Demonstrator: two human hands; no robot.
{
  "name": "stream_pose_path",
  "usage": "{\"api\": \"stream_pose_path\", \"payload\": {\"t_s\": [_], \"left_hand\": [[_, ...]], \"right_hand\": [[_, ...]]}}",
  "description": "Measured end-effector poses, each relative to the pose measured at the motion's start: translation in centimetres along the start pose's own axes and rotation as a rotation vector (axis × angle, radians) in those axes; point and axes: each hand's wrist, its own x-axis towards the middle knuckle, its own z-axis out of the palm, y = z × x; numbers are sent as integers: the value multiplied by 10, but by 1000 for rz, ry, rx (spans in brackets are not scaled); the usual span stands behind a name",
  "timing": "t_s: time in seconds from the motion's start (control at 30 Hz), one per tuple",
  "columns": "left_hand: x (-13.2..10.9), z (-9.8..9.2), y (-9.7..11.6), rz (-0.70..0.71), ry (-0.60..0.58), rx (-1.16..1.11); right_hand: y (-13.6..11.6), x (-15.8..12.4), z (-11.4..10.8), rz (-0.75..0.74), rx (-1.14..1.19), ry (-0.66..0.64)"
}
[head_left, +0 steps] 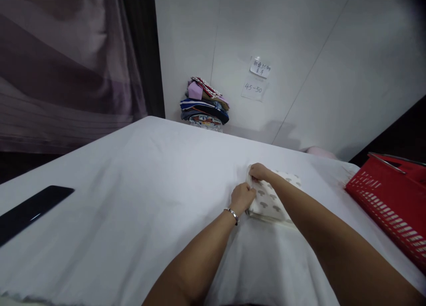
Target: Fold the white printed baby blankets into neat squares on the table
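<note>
A folded white cloth (268, 199) printed with grey mushroom shapes lies on the white-covered table (126, 199), right of the middle. At the cloth's left edge, my left hand (242, 197) has its fingers closed on the fabric; a silver bracelet circles that wrist. Just beyond it, my right hand (261, 172) pinches the far left corner of the same cloth. My right forearm crosses over the cloth and hides part of its right side.
A red plastic basket (389, 204) with a metal handle stands at the right. On the left lies a flat black object (35, 210). A stack of folded clothes (204, 104) rests behind the table's far edge, by a wall with paper notes (254, 88). A curtain (66, 66) hangs at left.
</note>
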Motion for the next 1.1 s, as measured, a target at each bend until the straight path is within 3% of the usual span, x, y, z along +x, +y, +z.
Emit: {"api": "stream_pose_path", "payload": {"t_s": [0.33,0.5,0.73,1.1], "left_hand": [[2,0,-3,15,-6,6],[1,1,-3,28,25,15],[2,4,-5,20,52,21],[6,6,-9,5,67,2]], "right_hand": [[16,-17,4,17,424,10],[22,-21,10,-13,521,46],[28,-24,13,-105,448,66],[41,-6,16,-284,123,289]]}}
